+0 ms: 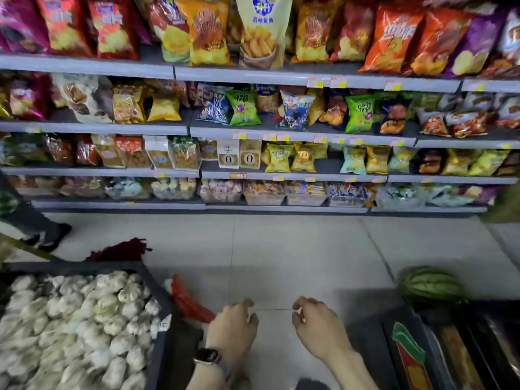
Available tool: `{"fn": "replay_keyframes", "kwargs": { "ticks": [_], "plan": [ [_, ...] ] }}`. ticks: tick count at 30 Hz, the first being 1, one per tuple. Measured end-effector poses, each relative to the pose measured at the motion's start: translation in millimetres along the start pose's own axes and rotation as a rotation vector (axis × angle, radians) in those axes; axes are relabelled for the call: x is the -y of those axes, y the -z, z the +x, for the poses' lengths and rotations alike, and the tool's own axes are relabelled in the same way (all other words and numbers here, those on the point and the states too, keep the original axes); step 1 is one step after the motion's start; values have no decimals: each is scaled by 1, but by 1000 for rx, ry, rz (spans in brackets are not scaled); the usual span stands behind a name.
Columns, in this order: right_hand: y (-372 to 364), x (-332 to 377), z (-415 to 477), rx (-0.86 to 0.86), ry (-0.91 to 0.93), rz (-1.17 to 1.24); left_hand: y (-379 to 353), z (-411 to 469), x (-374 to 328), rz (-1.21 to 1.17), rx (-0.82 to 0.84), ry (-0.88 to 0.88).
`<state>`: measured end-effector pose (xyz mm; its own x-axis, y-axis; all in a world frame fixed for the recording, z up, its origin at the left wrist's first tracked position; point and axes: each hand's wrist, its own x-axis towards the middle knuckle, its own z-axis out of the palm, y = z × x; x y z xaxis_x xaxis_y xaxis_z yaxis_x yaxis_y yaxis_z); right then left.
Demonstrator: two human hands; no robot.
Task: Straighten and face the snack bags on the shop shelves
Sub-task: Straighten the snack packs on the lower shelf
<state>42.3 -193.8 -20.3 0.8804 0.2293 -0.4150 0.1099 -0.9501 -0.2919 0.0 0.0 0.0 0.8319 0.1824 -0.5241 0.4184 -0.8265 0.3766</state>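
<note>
Shop shelves point(253, 76) | snack bags point(243, 108) colourful, several tilted, rows uneven

Top snack bags point(261, 29) cropped above; price tags point(315, 83) unreadable blur.

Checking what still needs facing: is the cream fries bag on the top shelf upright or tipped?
Upright: the cream fries bag stands on its base, printed front facing out.

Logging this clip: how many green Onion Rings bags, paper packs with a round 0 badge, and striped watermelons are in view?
Green Onion Rings snack bags: 2
Paper packs with a round 0 badge: 2
Striped green watermelon: 1
Total: 5
</note>
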Motion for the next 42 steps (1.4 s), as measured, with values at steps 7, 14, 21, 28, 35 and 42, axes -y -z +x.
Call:
{"fn": "replay_keyframes", "kwargs": {
  "ticks": [7, 14, 21, 28, 35, 42],
  "plan": [
    [-6, 15, 19, 31, -36, 21, -3, 34, 10, 2, 46, -28],
    [13, 17, 98, 21, -5, 56, 17, 112, -9, 5, 53, 5],
    [41, 4, 237, 91, 33, 50, 66, 228, -46, 26, 46, 128],
    [85, 3, 368, 123, 147, -28, 112, 347, -71, 72, 54, 182],
    [112, 25, 496, 198, 174, 53, 145, 463, -65, 144, 13, 98],
    [104, 57, 618, 117, 152, -7, 166, 584, -24, 269, 20, 8]
  ]
}}
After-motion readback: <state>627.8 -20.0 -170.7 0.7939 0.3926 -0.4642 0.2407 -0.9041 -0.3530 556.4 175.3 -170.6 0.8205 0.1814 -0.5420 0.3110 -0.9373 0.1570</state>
